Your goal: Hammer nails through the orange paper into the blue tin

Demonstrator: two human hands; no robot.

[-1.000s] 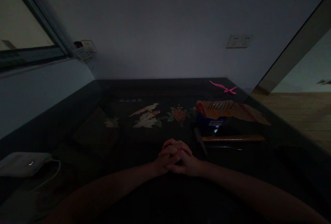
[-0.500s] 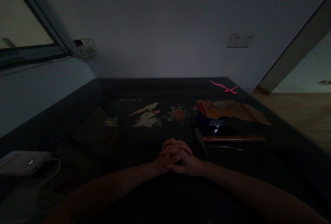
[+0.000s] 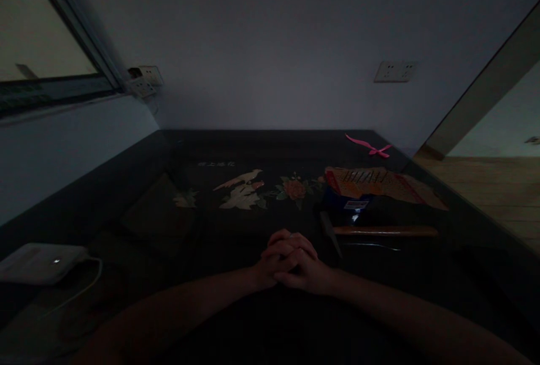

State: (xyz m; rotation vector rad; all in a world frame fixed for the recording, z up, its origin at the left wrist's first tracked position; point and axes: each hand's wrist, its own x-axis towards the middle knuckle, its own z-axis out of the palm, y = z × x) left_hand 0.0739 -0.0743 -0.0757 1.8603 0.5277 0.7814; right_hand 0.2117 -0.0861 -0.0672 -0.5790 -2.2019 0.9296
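My left hand and my right hand are clasped together, fingers interlaced, over the dark glossy table. No object shows between them, though the palms are hidden. A ring is faintly visible on one finger. Just right of my right hand lies a hammer with a wooden handle, its metal head toward the hands. A thin metal rod rests alongside the handle, on the near side.
Behind the hammer, a torn piece of printed cardboard bearing several nails lies over a blue container. A pink ribbon is at the back right. At far left sits a white device with a cable.
The whole view has shifted slightly, so things appear a little lower and farther right. Both hands stay clasped, and the objects on the table keep their places.
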